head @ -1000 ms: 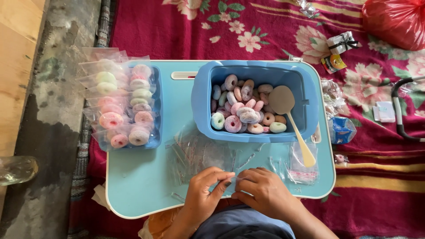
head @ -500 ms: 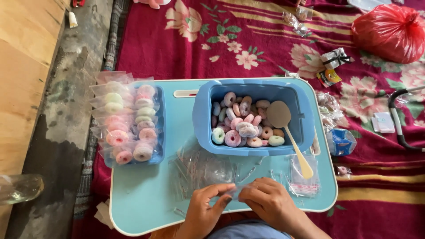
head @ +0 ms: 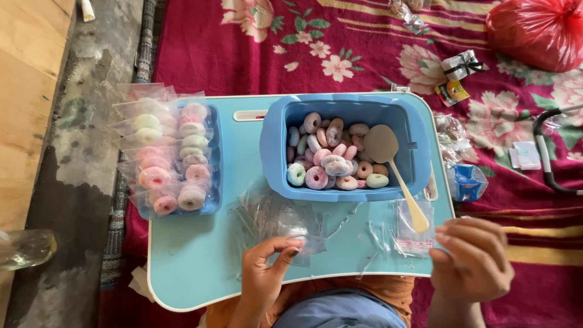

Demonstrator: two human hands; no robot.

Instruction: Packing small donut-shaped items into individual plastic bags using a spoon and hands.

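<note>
My left hand pinches a small clear plastic bag between thumb and forefinger at the front of the light blue lap table. My right hand hovers at the table's right front corner with its fingers loosely apart and nothing in it. Its fingertips are close to the handle end of a tan spoon and to another small bag. The spoon's bowl rests in a blue tub filled with sugared ring candies. A pile of clear bags lies in front of the tub.
A blue tray at the table's left holds several bagged ring candies. On the floral rug lie a red plastic bag, a small gift box and a blue packet. A glass bottle lies on the floor, far left.
Both hands were together over the bags at the front middle. My right hand has moved out to the right, near the spoon handle, while the left stays on a bag.
</note>
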